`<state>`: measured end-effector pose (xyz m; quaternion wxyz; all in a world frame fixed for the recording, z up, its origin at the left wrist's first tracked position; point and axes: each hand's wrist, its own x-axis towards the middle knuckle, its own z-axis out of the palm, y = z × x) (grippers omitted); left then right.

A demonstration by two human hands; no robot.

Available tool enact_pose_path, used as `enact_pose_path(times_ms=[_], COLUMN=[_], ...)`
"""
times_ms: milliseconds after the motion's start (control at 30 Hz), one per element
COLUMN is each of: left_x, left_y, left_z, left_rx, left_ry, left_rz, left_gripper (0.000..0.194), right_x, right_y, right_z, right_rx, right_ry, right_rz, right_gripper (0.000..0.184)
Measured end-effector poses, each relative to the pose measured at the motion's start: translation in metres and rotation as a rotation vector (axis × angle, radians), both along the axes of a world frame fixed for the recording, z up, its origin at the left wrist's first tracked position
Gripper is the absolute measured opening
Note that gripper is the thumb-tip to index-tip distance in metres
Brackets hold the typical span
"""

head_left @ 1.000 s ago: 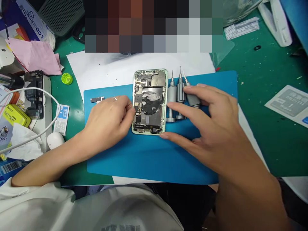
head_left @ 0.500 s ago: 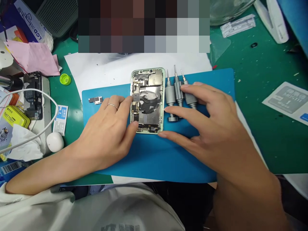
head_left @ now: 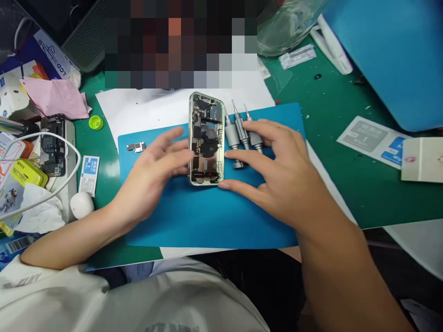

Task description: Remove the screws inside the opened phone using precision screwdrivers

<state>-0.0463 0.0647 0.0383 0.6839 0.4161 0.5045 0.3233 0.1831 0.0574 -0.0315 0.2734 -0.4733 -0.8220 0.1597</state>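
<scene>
An opened phone [head_left: 209, 140] with a pale green frame and bare inner parts stands tilted on the blue mat [head_left: 207, 216], its left edge raised. My left hand [head_left: 157, 161] is at that edge, thumb against the frame and some fingers reaching behind it, the index finger stretched away. My right hand [head_left: 277, 161] has its fingers spread, with thumb and index tips at the phone's right edge. Its other fingers lie over the rightmost of three grey screwdrivers [head_left: 239, 127]. A small metal phone part [head_left: 136, 146] lies left of my left hand.
White paper [head_left: 138, 108] lies beneath the mat. On the left are a green cap [head_left: 96, 122], a white earbud case [head_left: 82, 205], a white cable [head_left: 76, 157] and another opened phone [head_left: 53, 145]. Printed cards [head_left: 372, 138] and a small box [head_left: 422, 159] lie at right.
The phone has gone from lying flat to tilted, left edge up. My left hand has turned, its fingers leaving the phone's top for its left edge. The view has shifted right.
</scene>
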Motion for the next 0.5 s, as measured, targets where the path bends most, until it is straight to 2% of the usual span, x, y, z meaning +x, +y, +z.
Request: enact_pose_path(times_ms=[67,100,167,300,433,500], left_x=[0.003,0.004,0.004,0.001,0.0,0.0], left_y=[-0.003,-0.004,-0.006,-0.003,-0.001,-0.002], left_z=[-0.008,-0.012,-0.017,-0.021,-0.024,-0.027], left_rx=[-0.001,0.021,0.055,0.013,0.159,0.208], left_ry=[-0.034,-0.026,-0.007,-0.057,-0.13,-0.161], left_rz=[-0.123,-0.134,-0.122,-0.056,0.008,-0.002], left_gripper=[0.044,0.043,0.044,0.05,0.059,0.06], right_x=[0.0,0.0,0.0,0.001,0.003,0.002], right_y=[0.0,0.0,0.0,0.002,0.005,0.005], right_z=[-0.002,-0.003,-0.004,-0.002,0.005,0.008], right_rx=[0.014,0.017,0.019,0.021,0.058,0.103], right_ry=[-0.003,-0.003,0.003,0.103,0.228,0.274], right_rz=[0.001,0.002,0.004,-0.024,-0.064,-0.054], right_gripper=[0.038,0.039,0.04,0.044,0.058,0.058])
